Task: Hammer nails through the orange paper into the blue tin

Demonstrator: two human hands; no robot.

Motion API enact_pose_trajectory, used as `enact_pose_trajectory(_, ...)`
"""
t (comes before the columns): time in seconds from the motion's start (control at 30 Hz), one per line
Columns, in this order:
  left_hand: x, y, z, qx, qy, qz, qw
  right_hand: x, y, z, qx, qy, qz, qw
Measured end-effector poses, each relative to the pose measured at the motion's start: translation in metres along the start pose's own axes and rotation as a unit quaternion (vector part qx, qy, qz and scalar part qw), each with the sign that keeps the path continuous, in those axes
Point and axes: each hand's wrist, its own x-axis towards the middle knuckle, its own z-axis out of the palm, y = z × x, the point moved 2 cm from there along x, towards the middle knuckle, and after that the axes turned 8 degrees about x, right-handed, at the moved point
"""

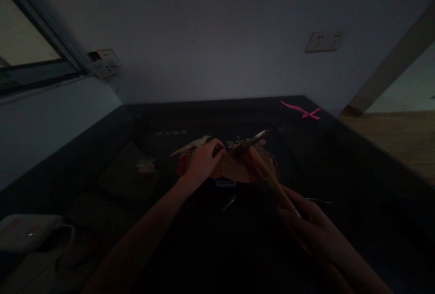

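Note:
In the head view, my right hand (306, 217) is wrapped round the wooden handle of a hammer (268, 171). Its dark metal head has a long tapered end and lies over a speckled brown, red and blue printed package (234, 169). Over the left part of that package is my left hand (205, 158), its thumb and fingers pinched together. Whatever sits between those fingertips is too small and dark to make out. The package rests on a dark table (204, 239).
A pink ribbon (307, 114) lies at the table's back right corner. At the lower left sits a white device (30, 233) with a cable and a small light. Wall sockets (324, 41) are on the wall behind. The room is very dim.

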Motion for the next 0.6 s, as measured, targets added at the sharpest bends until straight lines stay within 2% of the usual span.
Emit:
enact_pose_trajectory(0.1,0.0005,0.0000,-0.0003,-0.016,0.000,-0.007,1.000,0.0006,-0.0006,-0.0004,-0.010,0.009,-0.016,1.000)
enact_pose_trajectory(0.23,0.0012,0.0009,-0.0015,-0.020,0.000,-0.008,1.000,0.0011,-0.0024,0.0008,-0.015,-0.009,-0.007,1.000)
enact_pose_trajectory(0.5,-0.0001,-0.0010,-0.0008,-0.016,0.002,-0.007,1.000,0.0016,0.0014,0.0023,-0.025,0.007,0.006,1.000)
enact_pose_trajectory(0.6,-0.0002,-0.0017,0.0005,-0.009,0.005,-0.004,1.000,0.0024,0.0026,0.0017,-0.028,0.017,-0.014,0.999)
